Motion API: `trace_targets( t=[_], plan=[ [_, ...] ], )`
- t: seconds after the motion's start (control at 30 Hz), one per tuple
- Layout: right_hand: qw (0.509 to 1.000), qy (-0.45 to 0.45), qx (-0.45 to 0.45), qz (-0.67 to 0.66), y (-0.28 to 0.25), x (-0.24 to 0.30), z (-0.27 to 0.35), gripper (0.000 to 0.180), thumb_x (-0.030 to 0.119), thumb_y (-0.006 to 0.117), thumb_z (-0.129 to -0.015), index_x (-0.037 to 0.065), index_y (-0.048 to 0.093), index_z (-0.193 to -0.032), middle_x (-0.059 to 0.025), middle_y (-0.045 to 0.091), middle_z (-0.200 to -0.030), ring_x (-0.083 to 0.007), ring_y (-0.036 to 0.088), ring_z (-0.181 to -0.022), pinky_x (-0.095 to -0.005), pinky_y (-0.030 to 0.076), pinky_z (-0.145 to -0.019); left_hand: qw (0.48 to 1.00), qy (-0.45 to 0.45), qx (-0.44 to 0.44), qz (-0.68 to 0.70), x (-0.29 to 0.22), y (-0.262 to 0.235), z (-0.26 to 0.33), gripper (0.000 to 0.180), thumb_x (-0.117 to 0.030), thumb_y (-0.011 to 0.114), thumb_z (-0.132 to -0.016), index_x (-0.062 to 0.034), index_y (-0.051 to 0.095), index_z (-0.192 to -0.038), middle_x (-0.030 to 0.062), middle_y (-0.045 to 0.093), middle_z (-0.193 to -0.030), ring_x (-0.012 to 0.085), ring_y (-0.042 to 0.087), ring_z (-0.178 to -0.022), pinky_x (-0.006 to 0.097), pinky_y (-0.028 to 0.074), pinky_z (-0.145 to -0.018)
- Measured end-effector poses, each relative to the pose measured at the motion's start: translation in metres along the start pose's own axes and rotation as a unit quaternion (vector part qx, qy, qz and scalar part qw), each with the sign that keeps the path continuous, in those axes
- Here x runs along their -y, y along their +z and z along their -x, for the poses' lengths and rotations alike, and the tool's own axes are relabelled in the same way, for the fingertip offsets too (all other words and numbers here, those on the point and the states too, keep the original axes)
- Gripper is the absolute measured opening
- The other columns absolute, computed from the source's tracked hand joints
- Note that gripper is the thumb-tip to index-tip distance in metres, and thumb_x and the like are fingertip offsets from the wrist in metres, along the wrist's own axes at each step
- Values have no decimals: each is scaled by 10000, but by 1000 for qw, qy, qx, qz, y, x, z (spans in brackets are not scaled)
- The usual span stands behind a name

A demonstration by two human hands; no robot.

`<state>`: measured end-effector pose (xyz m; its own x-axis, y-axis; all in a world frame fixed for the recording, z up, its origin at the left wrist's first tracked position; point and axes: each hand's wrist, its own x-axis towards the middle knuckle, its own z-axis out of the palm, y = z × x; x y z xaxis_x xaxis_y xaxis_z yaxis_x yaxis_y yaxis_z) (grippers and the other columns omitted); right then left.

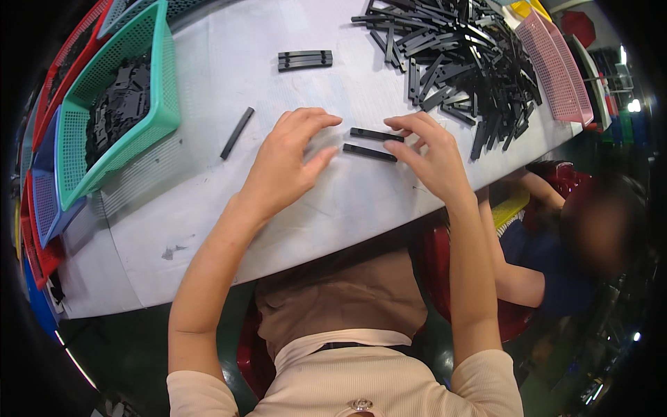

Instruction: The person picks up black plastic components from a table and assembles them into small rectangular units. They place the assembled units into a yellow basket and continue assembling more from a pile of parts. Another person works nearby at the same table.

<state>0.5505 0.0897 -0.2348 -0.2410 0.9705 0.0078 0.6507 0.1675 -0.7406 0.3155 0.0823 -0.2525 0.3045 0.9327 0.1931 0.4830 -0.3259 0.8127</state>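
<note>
Two short black bars lie roughly parallel on the white table between my hands, the upper bar (368, 133) just beyond the lower bar (368, 152). My left hand (288, 156) is open to the left of them, thumb and fingers apart and nothing between them. At their right ends is my right hand (438, 154), its thumb and fingers spread around the bar ends; whether the fingertips touch them I cannot tell. A single black bar (237, 133) lies slanted left of my left hand. Farther back, several bars (306, 60) sit side by side in a neat group.
A large heap of loose black bars (451, 59) covers the back right, beside a pink basket (556, 69). At left stands a green basket (170, 97) of small black parts, with red and blue baskets (48, 198) behind it. Another person (542, 271) sits at the right.
</note>
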Motion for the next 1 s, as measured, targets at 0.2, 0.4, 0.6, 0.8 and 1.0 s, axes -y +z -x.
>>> trace_targets(
  t=[0.2,0.4,0.6,0.8,1.0],
  plan=[
    [988,-67,-108,90,15,-18,29,411,122,780,-674,68,659,-1062,-82,601,-970,-264,561,-953,-359,461,-836,991,61,58,-105,-5,23,-16,438,-98,733,-742,-56,606,-1160,95,560,-1146,269,513,-1043,361,443,-904],
    [991,-51,-116,40,25,-20,30,360,96,774,-678,67,668,-1021,-92,579,-967,-274,559,-925,-365,468,-812,995,-1,48,-93,-6,30,-10,314,-60,723,-751,-66,658,-1058,69,592,-1052,218,559,-936,313,479,-823],
    [991,-33,-129,2,25,-24,31,338,81,774,-677,54,672,-998,-87,573,-970,-268,564,-923,-361,476,-799,999,-19,12,-34,-7,30,-5,316,-57,735,-735,-48,643,-1038,66,572,-1004,223,553,-938,327,480,-815],
    [990,-31,-138,-6,27,-26,29,252,61,770,-672,43,685,-908,-71,577,-935,-243,565,-897,-344,470,-763,999,-26,18,-18,0,30,-5,293,-67,732,-750,-55,648,-1031,63,570,-998,205,569,-903,309,502,-745],
    [989,-37,-146,-11,29,-31,28,251,52,779,-648,43,688,-882,-64,582,-930,-226,565,-876,-333,466,-740,999,-39,8,1,-2,28,-5,256,-32,727,-757,-53,667,-1005,43,592,-1020,157,592,-871,272,500,-754]
  ],
)
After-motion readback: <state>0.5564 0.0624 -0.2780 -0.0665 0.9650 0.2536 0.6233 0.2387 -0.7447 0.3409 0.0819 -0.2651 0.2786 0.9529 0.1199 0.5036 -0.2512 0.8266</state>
